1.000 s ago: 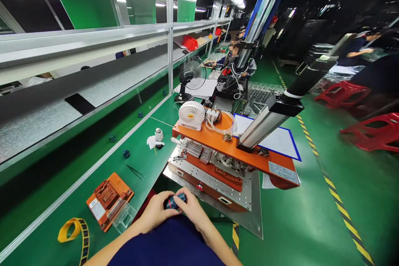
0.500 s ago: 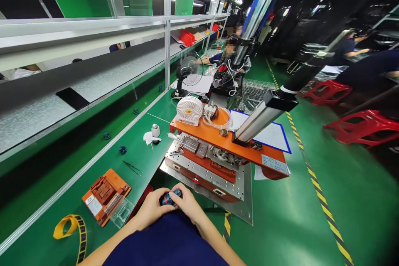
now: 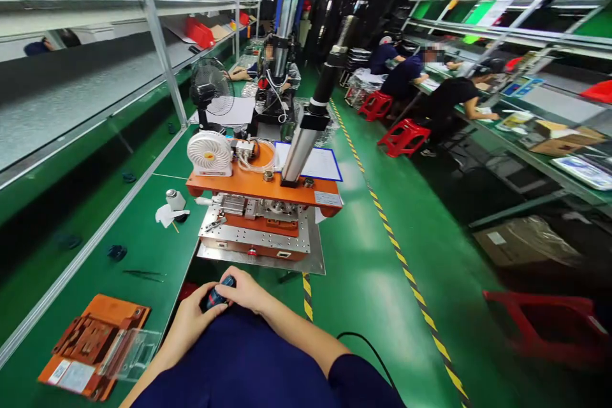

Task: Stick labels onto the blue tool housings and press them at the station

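Both of my hands hold one small dark blue part with a red mark, close to my body. My left hand wraps round its left side. Fingers of my right hand press on its right and upper side. Beyond them stands an orange press machine with a perforated metal base. On the green bench at the lower left lies an orange fixture with a clear hinged cover. Tweezers and a dark blue part lie behind the fixture.
A white fan sits on the machine, with a black fan behind. A white bottle stands left of the machine. Red stools and seated people are at the right, past a striped floor line. Shelving runs along the left.
The view has swung to the right, so the bench and machine appear further left and more of the right-hand workbench shows. Both hands still hold the dark blue part, which is now tilted more upright.
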